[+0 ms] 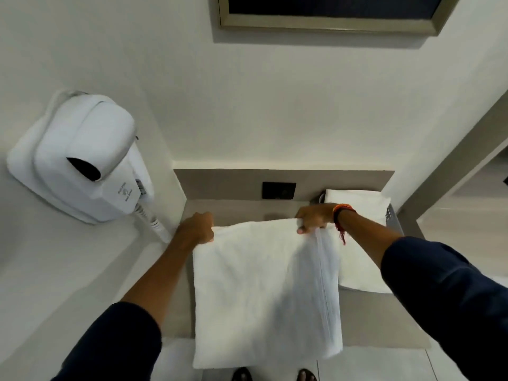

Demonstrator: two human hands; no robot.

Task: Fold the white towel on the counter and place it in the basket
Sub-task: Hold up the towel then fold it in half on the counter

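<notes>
Hanging from both hands, the white terry-cloth towel (264,292) is stretched out flat in front of the person, its top edge up over the beige stone counter (368,317) and its bottom edge dangling past the counter's front lip toward the floor tiles. The left hand (199,226) is curled closed on the top left corner, and the right hand (312,218) is pinched tight on the top right corner (there's a seam strip running down the cloth from that grip). Right wrist has an orange-and-red thread band (342,215), and both arms are in dark navy sleeves (445,295).

Just behind and to the right of the held towel, more folded white towels (360,204) sit stacked at the counter's right end, with what looks like a perforated grey basket wall (389,214) at their far side; can't tell how much of the stack is actually inside it. A black wall socket plate (279,190) is on the backsplash. Off to the left, a white plastic wall-mounted hair dryer (82,158) with a coiled cord. Two sandalled feet (275,374) peek out at the bottom.
</notes>
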